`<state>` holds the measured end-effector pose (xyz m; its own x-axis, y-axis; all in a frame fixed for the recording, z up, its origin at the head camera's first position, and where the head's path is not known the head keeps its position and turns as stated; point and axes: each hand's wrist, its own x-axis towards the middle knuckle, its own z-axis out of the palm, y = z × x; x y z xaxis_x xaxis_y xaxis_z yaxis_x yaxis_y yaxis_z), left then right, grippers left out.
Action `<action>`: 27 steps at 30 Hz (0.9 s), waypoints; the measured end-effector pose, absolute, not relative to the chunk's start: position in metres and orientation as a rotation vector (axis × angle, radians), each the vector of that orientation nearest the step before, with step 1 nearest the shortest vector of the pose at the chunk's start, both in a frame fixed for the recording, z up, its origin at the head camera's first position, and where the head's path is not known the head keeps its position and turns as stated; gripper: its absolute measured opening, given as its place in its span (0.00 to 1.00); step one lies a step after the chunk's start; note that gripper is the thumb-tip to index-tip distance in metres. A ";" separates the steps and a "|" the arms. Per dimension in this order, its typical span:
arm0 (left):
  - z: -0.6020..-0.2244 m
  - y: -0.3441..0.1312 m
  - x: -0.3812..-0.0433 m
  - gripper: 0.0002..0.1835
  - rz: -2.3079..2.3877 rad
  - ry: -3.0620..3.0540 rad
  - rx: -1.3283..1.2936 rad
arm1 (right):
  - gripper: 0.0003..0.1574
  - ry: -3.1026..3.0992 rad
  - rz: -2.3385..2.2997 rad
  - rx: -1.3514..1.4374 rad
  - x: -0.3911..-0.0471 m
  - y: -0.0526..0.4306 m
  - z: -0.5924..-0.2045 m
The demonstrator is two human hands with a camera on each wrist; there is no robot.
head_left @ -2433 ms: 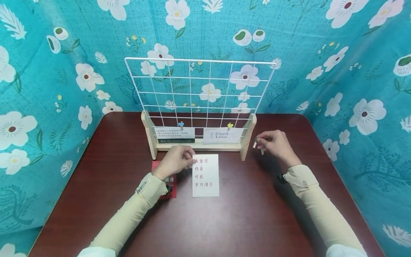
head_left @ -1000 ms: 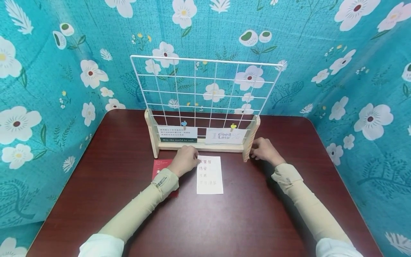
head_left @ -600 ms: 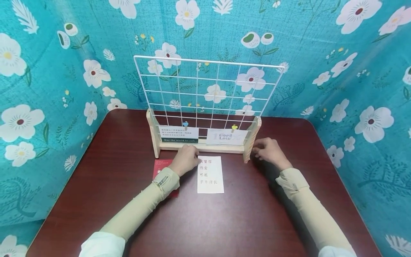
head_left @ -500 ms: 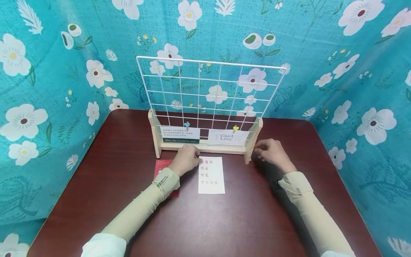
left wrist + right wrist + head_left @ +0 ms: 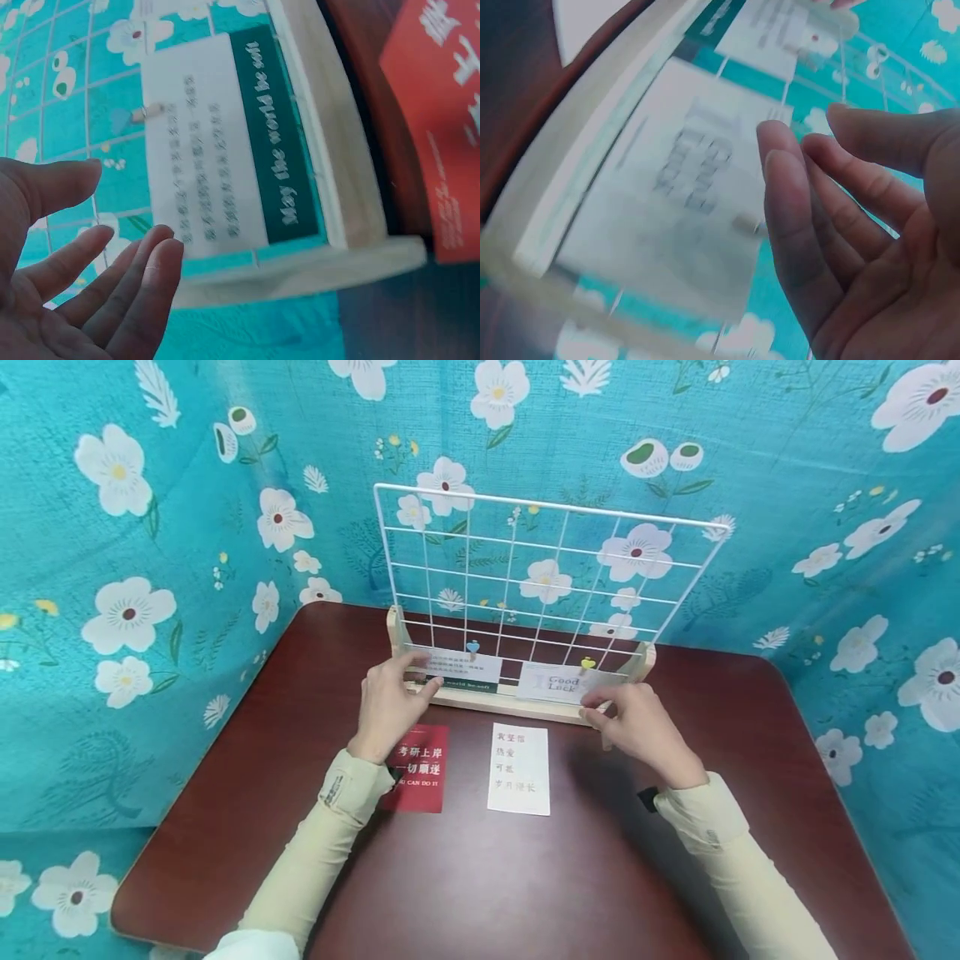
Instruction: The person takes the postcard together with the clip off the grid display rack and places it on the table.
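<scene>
I'm holding left hand (image 5: 392,703) and right hand (image 5: 639,727) relaxed, empty, by cards (image 5: 553,683) that clips (image 5: 588,663) are apparently securing to the grid (image 5: 551,583).

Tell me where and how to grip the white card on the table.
Probably pinch the near edge of the white card, coming in low over the table in front: it seems to lie flat, offering only thin edges, and the rack's wooden base stands close beyond its far edge.
</scene>
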<state>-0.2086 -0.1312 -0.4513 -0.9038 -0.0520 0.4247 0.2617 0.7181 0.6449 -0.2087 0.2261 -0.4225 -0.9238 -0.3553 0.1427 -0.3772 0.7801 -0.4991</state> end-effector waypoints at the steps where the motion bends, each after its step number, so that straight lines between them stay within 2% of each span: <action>1: -0.453 -0.133 -0.209 0.23 -1.045 -2.481 -0.153 | 0.09 -2.905 0.824 0.628 -0.210 0.221 -0.420; 10: -0.464 -0.134 -0.213 0.27 -1.131 -2.476 -0.167 | 0.12 -2.724 0.802 0.772 -0.226 0.176 -0.408; 17: -0.461 -0.132 -0.217 0.28 -1.143 -2.504 -0.175 | 0.16 -2.693 0.875 0.767 -0.246 0.130 -0.399; 27: -0.465 -0.141 -0.217 0.38 -1.050 -2.609 -0.011 | 0.25 -2.732 0.687 0.817 -0.260 0.079 -0.409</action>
